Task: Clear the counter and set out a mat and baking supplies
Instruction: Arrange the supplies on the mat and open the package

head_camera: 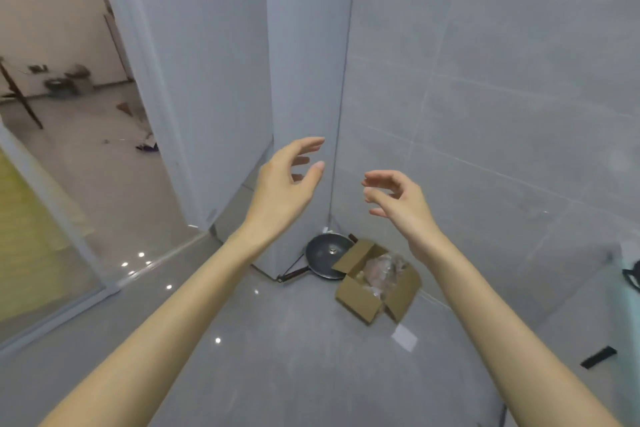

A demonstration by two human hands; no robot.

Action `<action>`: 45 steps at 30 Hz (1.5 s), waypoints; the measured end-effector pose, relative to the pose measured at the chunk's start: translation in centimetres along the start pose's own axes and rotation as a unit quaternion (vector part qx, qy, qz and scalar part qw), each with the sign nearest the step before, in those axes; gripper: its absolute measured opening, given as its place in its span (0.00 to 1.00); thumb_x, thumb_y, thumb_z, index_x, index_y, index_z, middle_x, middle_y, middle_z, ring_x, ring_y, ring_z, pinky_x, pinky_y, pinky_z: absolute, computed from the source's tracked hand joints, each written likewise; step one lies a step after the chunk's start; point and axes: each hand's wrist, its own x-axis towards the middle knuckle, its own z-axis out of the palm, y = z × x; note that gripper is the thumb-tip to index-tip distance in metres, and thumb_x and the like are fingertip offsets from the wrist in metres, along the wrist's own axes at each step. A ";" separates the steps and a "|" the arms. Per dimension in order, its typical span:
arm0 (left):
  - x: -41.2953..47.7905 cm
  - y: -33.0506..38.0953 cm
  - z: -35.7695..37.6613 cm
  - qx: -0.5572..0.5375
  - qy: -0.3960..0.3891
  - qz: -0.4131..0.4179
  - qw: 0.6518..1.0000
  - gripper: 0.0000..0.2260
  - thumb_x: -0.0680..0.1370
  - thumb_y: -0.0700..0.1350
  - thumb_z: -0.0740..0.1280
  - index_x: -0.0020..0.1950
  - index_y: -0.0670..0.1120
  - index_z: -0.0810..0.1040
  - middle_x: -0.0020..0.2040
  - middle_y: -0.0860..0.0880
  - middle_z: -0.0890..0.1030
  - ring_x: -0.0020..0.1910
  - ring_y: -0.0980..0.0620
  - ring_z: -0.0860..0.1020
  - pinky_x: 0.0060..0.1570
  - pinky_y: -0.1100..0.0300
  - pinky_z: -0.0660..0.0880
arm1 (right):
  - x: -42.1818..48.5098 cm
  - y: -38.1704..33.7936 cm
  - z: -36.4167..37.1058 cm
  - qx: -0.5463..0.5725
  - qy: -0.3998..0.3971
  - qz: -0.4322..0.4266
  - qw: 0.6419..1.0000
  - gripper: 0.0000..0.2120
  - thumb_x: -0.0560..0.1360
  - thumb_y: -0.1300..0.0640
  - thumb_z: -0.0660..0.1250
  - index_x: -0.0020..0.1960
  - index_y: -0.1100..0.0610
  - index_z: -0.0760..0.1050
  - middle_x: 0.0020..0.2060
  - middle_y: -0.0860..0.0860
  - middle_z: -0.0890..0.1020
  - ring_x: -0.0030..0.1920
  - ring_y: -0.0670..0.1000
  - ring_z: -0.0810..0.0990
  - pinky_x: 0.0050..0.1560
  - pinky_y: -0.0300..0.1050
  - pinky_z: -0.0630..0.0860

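- Left hand (284, 180) raised at frame centre, palm turned right; fingers loosely curved and spread, holding nothing
- Right hand (398, 198) just right of centre, palm facing the left one; fingers likewise relaxed and half-curled, empty; the two hands near each other, not touching
- Both bare forearms run in from the lower corners of the frame
- Grey tiled walls (485, 80) meet in a corner behind the hands; glossy grey floor (277, 357) fills the lower frame
- On the floor in that corner, below centre: dark frying pan (325, 253) with a lid on it, handle pointing lower left; cardboard box (358, 303) just right of it and overlapping its rim, flaps open, clear plastic wrapping (381, 269) inside; cannot tell what the wrapping contains
- White slip (404, 337) lies on the floor just below the box; black strip (598, 356) at lower right
- Pale surface (606, 315) at the right edge, dark object (632, 276) on it partly cut off; may be the counter, cannot tell
- Doorway (69, 80) at upper left opens onto another room; scattered items there, blurred
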 end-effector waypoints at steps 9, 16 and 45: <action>2.9 -8.1 -9.6 0.265 -0.030 0.039 0.963 0.20 0.80 0.46 0.62 0.71 0.48 0.68 0.69 0.49 0.70 0.71 0.49 0.64 0.68 0.58 0.60 | 3.4 -2.4 11.2 -0.006 -0.027 -0.026 0.999 0.11 0.75 0.65 0.66 0.57 0.58 0.76 0.53 0.51 0.81 0.44 0.49 0.78 0.45 0.44 0.78; 7.2 -14.9 -12.4 0.455 -0.065 0.079 0.885 0.20 0.79 0.46 0.63 0.71 0.47 0.69 0.73 0.42 0.64 0.76 0.38 0.52 0.70 0.36 0.36 | 9.2 -1.7 18.4 -0.014 -0.006 -0.042 0.999 0.11 0.74 0.63 0.66 0.56 0.55 0.76 0.52 0.46 0.81 0.42 0.47 0.77 0.52 0.50 0.79; 22.2 -42.4 -34.7 0.609 0.057 0.212 0.762 0.35 0.75 0.44 0.65 0.78 0.53 0.53 0.78 0.50 0.50 0.77 0.49 0.42 0.67 0.31 0.36 | 29.9 1.3 52.7 -0.148 0.067 -0.223 0.961 0.22 0.78 0.62 0.63 0.70 0.51 0.68 0.69 0.48 0.66 0.60 0.46 0.74 0.57 0.45 0.76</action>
